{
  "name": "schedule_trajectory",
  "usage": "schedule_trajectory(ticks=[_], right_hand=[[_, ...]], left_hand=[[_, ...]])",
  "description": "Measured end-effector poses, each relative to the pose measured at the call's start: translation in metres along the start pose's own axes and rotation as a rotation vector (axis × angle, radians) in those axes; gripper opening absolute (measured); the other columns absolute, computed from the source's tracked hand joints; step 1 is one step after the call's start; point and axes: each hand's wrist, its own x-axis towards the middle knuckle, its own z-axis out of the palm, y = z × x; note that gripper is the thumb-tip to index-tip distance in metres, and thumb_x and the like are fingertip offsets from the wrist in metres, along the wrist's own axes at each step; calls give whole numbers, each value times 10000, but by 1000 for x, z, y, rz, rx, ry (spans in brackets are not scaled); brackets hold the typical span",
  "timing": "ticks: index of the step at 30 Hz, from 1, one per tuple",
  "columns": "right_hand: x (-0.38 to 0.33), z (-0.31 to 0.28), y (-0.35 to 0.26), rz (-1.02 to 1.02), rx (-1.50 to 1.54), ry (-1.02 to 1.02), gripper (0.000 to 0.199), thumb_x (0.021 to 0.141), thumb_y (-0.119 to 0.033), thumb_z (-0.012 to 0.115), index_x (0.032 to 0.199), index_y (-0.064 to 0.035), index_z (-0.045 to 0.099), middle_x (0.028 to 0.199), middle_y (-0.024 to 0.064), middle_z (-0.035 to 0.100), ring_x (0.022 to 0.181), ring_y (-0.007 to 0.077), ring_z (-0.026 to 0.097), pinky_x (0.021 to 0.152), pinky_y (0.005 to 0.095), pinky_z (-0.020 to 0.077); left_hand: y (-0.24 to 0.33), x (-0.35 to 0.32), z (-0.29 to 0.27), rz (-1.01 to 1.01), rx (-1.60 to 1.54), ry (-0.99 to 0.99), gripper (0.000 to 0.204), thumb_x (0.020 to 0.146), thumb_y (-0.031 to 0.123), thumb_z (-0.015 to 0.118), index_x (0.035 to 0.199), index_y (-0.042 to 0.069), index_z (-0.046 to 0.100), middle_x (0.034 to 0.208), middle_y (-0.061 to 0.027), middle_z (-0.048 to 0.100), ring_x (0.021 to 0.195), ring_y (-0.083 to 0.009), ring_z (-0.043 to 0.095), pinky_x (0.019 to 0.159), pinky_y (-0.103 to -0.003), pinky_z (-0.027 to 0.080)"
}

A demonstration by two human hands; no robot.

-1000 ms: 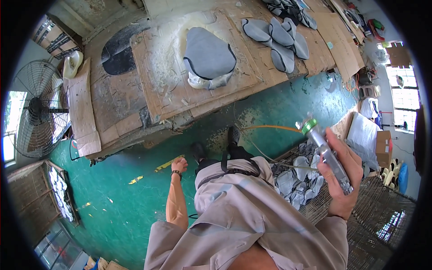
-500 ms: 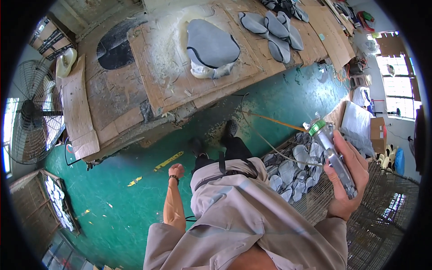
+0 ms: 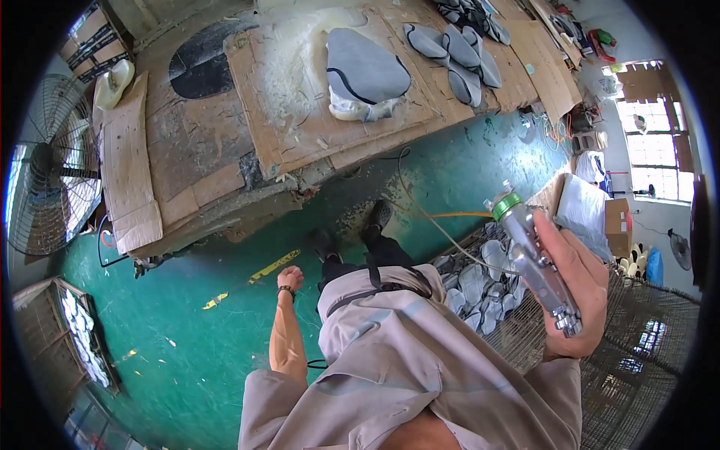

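Note:
My right hand [image 3: 579, 289] is wrapped round a metal spray gun [image 3: 531, 255] with a green collar, raised at the right. A thin hose [image 3: 450, 238] runs near the gun, across the floor. Low beside my body hangs my left hand [image 3: 290, 278], its fingers curled with nothing seen in them. On the cardboard-covered table [image 3: 281, 142], ahead and out of reach of both hands, a grey fabric pad [image 3: 366, 66] with black edging lies on a whitish, plastic-looking base [image 3: 351, 112].
More grey pads [image 3: 461, 49] lie at the table's far right. A heap of grey pieces [image 3: 484, 281] sits on a mesh rack [image 3: 622, 360] at my right. A large fan [image 3: 52, 165] stands at the left. An orange cord [image 3: 461, 214] crosses the green floor.
My right hand has shifted slightly left and turned the spray gun, showing more of its knobs. My left hand still hangs low. The view has moved a little.

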Motion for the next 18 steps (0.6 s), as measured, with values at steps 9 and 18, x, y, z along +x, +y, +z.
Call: schedule_trajectory(ticks=[9, 18], right_hand=[[-18, -10, -2, -195, -38, -171, 647, 705, 23, 741, 1334, 79, 601, 763, 117, 624, 618, 214, 618, 545, 311, 488], [-38, -18, 36, -174, 57, -115, 625, 728, 28, 712, 1342, 66, 599, 760, 106, 623, 603, 200, 604, 527, 311, 481]], left_hand=[[-38, -5, -2, -123, -12, -14, 270, 920, 194, 685, 1168, 90, 699, 907, -48, 729, 767, -196, 711, 646, -387, 587], [-18, -7, 6, -65, 33, 3, 329, 916, 222, 701, 1218, 94, 679, 955, -57, 737, 795, -197, 713, 673, -396, 594]])
